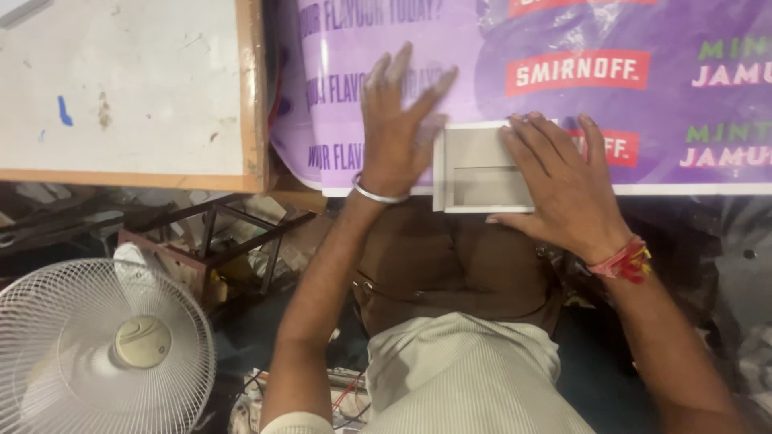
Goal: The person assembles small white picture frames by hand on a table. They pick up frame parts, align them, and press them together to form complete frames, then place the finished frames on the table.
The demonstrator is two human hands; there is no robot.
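Note:
A small grey-white box frame (476,170) with a raised white rim lies on a glossy purple printed sheet (515,32) at the near edge of the work surface. My right hand (559,186) lies flat over the frame's right side, fingers spread and pressing down on it. My left hand (398,120), with a metal bangle on the wrist, is blurred just left of the frame. Its fingers are spread, the palm faces down on the purple sheet, and it holds nothing. A red thread band circles my right wrist.
A white board with a wooden edge (129,88) lies at the left. Below it stand a dark metal stand (233,229) amid clutter and a white table fan (96,345). My lap and striped shirt (466,378) fill the lower middle.

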